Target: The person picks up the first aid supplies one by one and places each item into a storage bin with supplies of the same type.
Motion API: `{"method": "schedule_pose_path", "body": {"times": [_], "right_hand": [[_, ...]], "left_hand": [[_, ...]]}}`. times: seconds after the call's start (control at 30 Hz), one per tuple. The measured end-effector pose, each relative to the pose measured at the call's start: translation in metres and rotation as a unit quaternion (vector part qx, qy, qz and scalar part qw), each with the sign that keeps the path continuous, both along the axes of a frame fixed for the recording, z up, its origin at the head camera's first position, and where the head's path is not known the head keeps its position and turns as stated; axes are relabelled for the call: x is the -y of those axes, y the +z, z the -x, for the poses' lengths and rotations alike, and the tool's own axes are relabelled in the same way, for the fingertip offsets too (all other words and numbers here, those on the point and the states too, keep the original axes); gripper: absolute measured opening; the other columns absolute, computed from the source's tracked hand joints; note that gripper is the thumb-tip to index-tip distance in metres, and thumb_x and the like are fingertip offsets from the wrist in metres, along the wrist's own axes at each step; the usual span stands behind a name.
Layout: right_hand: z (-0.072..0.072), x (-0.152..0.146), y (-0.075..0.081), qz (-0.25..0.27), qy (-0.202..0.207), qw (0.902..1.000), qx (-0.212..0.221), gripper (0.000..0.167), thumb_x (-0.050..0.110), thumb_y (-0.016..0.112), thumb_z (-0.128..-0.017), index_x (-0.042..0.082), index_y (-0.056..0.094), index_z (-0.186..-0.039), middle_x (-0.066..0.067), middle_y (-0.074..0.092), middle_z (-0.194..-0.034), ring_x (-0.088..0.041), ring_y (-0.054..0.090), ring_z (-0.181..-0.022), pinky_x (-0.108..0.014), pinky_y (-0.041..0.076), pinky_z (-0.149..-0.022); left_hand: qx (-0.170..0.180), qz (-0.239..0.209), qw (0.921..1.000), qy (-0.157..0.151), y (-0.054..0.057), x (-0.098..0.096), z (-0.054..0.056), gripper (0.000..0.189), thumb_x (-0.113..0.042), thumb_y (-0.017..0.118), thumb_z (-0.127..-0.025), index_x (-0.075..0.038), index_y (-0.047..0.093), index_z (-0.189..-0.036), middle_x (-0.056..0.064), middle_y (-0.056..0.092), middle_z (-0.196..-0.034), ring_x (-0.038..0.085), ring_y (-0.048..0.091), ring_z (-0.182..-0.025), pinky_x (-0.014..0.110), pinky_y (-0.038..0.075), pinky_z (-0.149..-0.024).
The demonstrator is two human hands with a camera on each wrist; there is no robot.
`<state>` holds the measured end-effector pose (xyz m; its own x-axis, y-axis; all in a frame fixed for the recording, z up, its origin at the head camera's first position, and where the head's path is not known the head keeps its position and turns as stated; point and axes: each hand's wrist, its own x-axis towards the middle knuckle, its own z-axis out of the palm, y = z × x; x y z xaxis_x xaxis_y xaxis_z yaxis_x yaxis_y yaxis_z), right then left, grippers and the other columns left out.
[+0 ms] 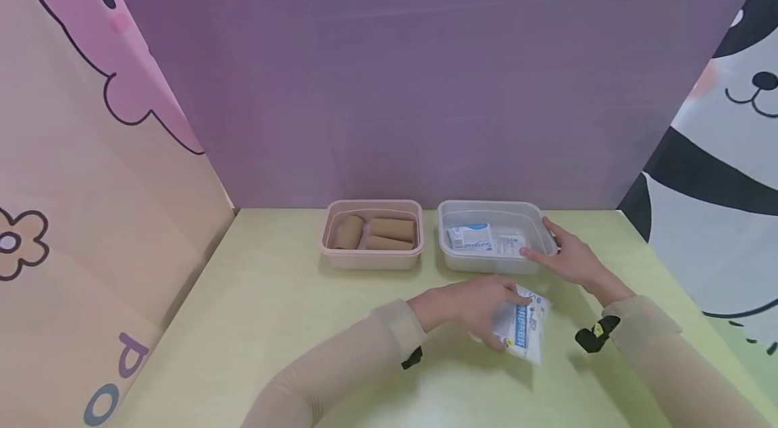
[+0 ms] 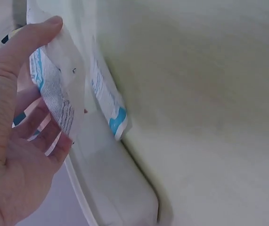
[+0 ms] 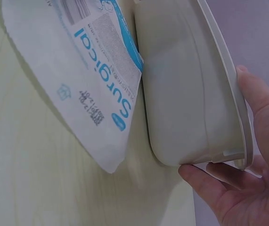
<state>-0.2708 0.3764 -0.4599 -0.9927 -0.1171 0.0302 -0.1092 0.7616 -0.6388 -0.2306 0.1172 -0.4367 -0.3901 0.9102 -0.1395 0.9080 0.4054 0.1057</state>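
In the head view my left hand (image 1: pixel 477 305) pinches a white-and-blue surgical mask packet (image 1: pixel 527 332) above the table, in front of a white plastic tub (image 1: pixel 486 263). The left wrist view shows the thumb on one side of this packet (image 2: pixel 61 89) and the fingers behind it. My right hand (image 1: pixel 574 258) grips the tub's right end, thumb at the rim. From the right wrist, the fingers lie under the tub (image 3: pixel 186 84), and the packet (image 3: pixel 82 80) slants beside it with "Surgical" printed on it. More blue-and-white packets (image 1: pixel 471 237) lie inside the tub.
A pink tub (image 1: pixel 371 260) stands left of the white one, holding several brown cardboard-like rolls (image 1: pixel 392 229). Both sit on a pale yellow table (image 1: pixel 273 293) near its back edge. A purple panel (image 1: pixel 389 77) rises behind; printed panels flank the sides.
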Motion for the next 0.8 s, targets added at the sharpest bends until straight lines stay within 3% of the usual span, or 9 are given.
{"method": "schedule_pose_path", "body": {"times": [0.1,0.17,0.37,0.5,0.8], "right_hand": [[0.003,-0.002,0.001,0.001,0.001,1.0,-0.003,0.107,0.052,0.072,-0.1,-0.003,0.011,-0.169,-0.041,0.049,-0.151,-0.053,0.058,-0.128,-0.058,0.06,-0.094],[0.005,-0.003,0.001,0.003,0.0,1.0,0.001,0.108,0.053,0.071,-0.1,-0.002,0.009,-0.169,-0.04,0.048,-0.153,-0.054,0.057,-0.13,-0.061,0.059,-0.096],[0.004,-0.004,-0.002,-0.002,-0.004,1.0,0.008,0.109,0.055,0.07,-0.1,-0.002,0.007,-0.169,-0.042,0.044,-0.156,-0.057,0.054,-0.134,-0.066,0.057,-0.1],[0.002,-0.004,-0.004,-0.004,-0.004,1.0,0.008,0.108,0.054,0.07,-0.1,-0.003,0.008,-0.169,-0.042,0.045,-0.154,-0.057,0.056,-0.132,-0.065,0.058,-0.098],[0.002,0.0,-0.003,-0.006,-0.005,0.9998,0.021,0.11,0.056,0.068,-0.1,-0.002,0.005,-0.169,-0.042,0.041,-0.157,-0.059,0.051,-0.136,-0.07,0.052,-0.104]], "left_hand": [[-0.014,-0.024,0.9996,0.002,0.006,0.002,0.007,0.098,-0.054,0.09,-0.08,-0.021,0.047,-0.162,-0.005,0.061,-0.142,0.003,0.053,-0.122,0.009,0.038,-0.106],[-0.031,-0.039,0.9987,0.011,0.011,0.004,0.011,0.098,-0.054,0.09,-0.08,-0.021,0.047,-0.162,-0.004,0.061,-0.143,0.005,0.054,-0.125,0.012,0.041,-0.108],[-0.085,-0.068,0.9914,0.073,0.026,0.013,0.02,0.097,-0.061,0.086,-0.081,-0.025,0.047,-0.162,-0.006,0.061,-0.146,0.008,0.055,-0.133,0.024,0.046,-0.113],[-0.087,-0.092,0.9856,0.112,0.031,0.02,0.025,0.096,-0.06,0.086,-0.081,-0.024,0.048,-0.162,-0.006,0.063,-0.144,0.01,0.056,-0.133,0.027,0.046,-0.116],[-0.101,-0.147,0.9689,0.172,0.036,0.035,0.037,0.092,-0.055,0.088,-0.082,-0.02,0.053,-0.159,0.001,0.066,-0.145,0.016,0.062,-0.132,0.029,0.051,-0.112]]}}
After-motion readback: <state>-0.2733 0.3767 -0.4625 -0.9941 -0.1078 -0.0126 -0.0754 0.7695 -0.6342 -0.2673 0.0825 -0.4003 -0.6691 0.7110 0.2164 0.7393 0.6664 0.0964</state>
